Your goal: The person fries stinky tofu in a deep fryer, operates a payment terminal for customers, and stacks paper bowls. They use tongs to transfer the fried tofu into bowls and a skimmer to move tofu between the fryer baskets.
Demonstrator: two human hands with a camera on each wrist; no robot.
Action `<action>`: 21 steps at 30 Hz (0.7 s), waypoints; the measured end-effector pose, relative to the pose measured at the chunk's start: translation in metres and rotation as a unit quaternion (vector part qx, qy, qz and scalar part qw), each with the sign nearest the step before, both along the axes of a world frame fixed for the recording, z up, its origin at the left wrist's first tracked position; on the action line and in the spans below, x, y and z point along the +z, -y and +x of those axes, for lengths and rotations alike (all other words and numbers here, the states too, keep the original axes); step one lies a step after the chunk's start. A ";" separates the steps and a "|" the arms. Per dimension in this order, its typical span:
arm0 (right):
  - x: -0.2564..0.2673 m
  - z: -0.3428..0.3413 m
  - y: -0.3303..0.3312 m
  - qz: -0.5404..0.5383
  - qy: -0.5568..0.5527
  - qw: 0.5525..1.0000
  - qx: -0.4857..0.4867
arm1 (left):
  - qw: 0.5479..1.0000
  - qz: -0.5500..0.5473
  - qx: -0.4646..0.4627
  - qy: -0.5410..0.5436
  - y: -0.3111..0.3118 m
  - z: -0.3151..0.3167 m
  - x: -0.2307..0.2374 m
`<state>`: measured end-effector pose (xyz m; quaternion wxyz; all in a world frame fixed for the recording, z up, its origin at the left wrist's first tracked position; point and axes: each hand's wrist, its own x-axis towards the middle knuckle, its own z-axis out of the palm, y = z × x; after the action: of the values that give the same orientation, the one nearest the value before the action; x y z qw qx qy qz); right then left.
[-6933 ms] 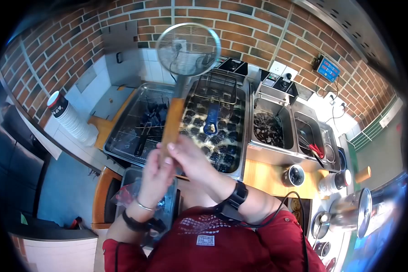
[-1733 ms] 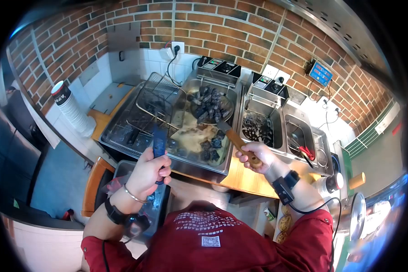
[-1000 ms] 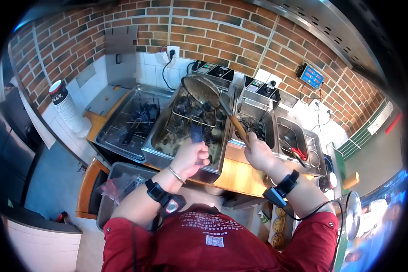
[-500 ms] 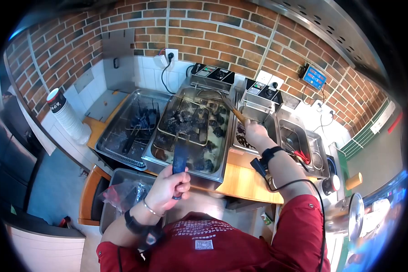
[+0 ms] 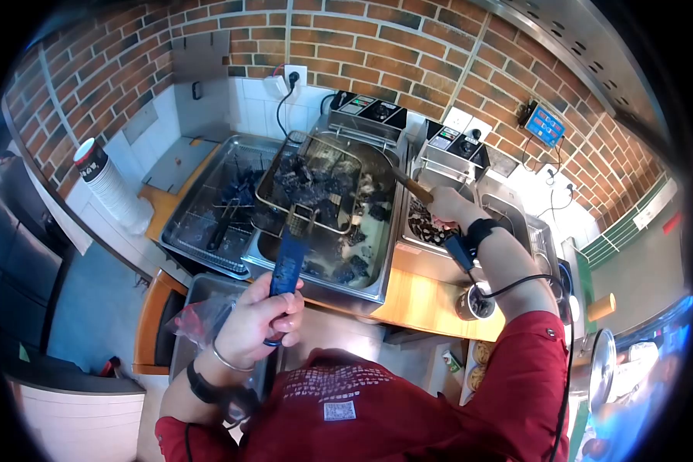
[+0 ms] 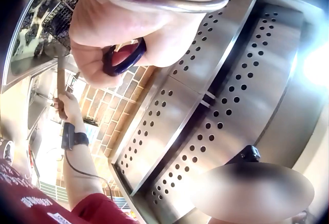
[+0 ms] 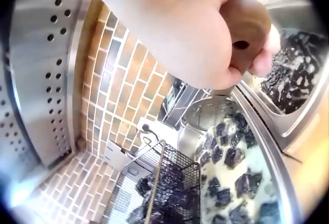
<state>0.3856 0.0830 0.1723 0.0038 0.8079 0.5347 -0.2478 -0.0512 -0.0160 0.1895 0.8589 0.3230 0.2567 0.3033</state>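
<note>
My left hand (image 5: 262, 319) grips the blue handle (image 5: 289, 266) of a wire fry basket (image 5: 333, 225). Dark chunks of food (image 5: 304, 173) lie in the basket, which overlaps the left part of the deep fryer (image 5: 346, 296). In the left wrist view, fingers curl round the looped handle end (image 6: 125, 62). My right hand (image 5: 448, 208) holds a skimmer by its wooden handle (image 5: 414, 189). The skimmer's round mesh head (image 7: 203, 113) is down at the fryer's back, close over the oil. More black chunks (image 7: 247, 183) float in the pale foamy oil.
A shallow steel tray (image 5: 196, 246) with a black-handled basket stands left of the fryer. To the right is a second fryer (image 5: 431, 223) with dark bits. A cup (image 5: 477, 302) stands on the wooden counter (image 5: 408, 300); stacked paper cups (image 5: 115, 189) are far left.
The skimmer, loaded earlier, was tipped over the basket and then lowered to the fryer's back. The basket came from the left, received the chunks, and has shifted slightly left since half a second ago.
</note>
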 end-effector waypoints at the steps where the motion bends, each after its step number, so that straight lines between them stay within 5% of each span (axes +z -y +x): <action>1: 0.000 0.005 0.006 -0.003 0.001 1.000 -0.002 | 1.000 -0.003 -0.002 0.001 -0.002 -0.001 0.002; 4: 0.026 -0.005 0.036 -0.009 -0.145 0.987 -0.064 | 1.000 0.022 0.018 0.001 -0.008 -0.004 0.011; 8: 0.040 -0.003 0.061 -0.045 -0.207 0.975 -0.065 | 0.999 0.029 0.020 0.016 -0.017 -0.006 0.016; 21: 0.062 -0.042 0.102 -0.190 -0.235 0.952 -0.050 | 0.999 0.039 0.035 0.014 -0.025 -0.015 0.014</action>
<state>0.3435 -0.0192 0.2340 0.0189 0.7366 0.4225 -0.5278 -0.0660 0.0088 0.2038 0.8383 0.3428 0.2433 0.3472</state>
